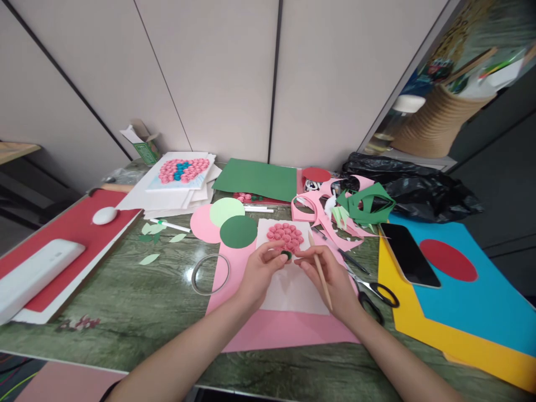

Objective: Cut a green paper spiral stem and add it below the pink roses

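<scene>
My left hand (pixel 260 271) pinches a small dark green paper roll (pixel 286 255) between thumb and fingertips. Across from it, my right hand (pixel 335 276) has a thin wooden stick (pixel 321 277) tucked between its fingers, and its fingertips come close to the roll; whether they touch it I cannot tell. Both hands are over a white sheet (pixel 288 293), which bears a cluster of pink rolled paper roses (pixel 285 231) at its upper part. Under the sheet lies a larger pink paper (pixel 285 330). My hands cover some of the lower roses.
Left of my hands are a tape ring (pixel 210 274), paper circles (pixel 238 231) and cut leaves (pixel 149 259). Black-handled scissors (pixel 383 294), a phone (pixel 409 254) and coloured sheets (pixel 481 290) lie right. Behind are paper scraps (pixel 318 209), green card (pixel 259 178) and a finished rose picture (pixel 180 170).
</scene>
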A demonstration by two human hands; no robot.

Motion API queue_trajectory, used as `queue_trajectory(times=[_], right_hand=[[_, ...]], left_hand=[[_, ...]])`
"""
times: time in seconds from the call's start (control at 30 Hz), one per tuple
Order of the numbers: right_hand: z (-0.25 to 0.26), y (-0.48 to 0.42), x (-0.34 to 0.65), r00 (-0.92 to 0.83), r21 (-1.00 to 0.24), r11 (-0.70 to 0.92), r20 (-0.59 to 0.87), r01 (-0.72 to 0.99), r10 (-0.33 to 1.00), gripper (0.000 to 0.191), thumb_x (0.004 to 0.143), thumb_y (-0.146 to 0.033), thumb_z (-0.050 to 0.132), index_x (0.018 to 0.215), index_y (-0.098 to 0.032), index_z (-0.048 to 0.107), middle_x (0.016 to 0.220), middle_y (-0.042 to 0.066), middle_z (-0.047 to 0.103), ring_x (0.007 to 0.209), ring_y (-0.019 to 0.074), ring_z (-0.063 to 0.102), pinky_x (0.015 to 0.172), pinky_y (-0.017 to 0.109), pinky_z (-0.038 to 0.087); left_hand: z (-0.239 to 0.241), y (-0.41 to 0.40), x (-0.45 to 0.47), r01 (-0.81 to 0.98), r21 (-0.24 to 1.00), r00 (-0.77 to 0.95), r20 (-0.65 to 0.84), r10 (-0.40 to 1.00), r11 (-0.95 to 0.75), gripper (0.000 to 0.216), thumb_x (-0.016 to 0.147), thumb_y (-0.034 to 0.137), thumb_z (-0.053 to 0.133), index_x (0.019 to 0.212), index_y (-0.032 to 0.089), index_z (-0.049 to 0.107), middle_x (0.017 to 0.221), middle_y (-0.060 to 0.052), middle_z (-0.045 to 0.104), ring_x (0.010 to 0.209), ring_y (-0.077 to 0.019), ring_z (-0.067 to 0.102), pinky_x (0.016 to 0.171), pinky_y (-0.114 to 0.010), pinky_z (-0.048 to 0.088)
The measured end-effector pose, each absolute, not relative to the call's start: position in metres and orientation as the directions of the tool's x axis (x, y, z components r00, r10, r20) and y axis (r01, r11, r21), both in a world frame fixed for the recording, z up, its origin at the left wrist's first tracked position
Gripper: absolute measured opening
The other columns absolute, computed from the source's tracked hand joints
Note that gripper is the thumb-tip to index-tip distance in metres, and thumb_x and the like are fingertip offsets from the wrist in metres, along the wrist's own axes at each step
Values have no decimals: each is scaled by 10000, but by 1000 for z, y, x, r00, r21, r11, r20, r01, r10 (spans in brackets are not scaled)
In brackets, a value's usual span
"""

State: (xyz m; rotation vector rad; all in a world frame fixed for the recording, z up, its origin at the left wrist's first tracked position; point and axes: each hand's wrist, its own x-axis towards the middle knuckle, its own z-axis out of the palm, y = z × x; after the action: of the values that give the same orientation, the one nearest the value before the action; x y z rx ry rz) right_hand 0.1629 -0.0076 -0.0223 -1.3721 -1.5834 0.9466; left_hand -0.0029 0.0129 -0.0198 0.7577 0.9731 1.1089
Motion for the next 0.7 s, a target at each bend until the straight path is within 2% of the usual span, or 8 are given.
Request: queue_trajectory(times=[0.37,0.57,0.7], right_hand=[[-23,-8,162,-71,-930,109,90,350,993,179,853,-352,541,996,-249,505,987,54,674,888,211,654,754,347,506],[-21,-7,162,-69,-923,104,84,370,994,191,845,-357,550,996,-251,500,980,56,674,868,211,659,751,349,507],[-22,-3,164,-70,-930,111,93,351,993,173,847,-362,545,960,-247,481,979,57,660,875,210,655,747,344,506]], left_hand=[[-18,14,-5,-366,890,115,-248,962,273,332,638,187,734,951,174,625,732,3,613,744,-125,591,774,-269,437],[-21,18,-5,-394,892,47,-222,974,222,255,649,224,735,876,161,639,846,-36,648,810,-141,599,798,-284,445],[-25,31,-11,-412,887,-7,-231,973,208,270,601,244,766,827,148,654,888,-51,655,819,-143,596,807,-292,445]])
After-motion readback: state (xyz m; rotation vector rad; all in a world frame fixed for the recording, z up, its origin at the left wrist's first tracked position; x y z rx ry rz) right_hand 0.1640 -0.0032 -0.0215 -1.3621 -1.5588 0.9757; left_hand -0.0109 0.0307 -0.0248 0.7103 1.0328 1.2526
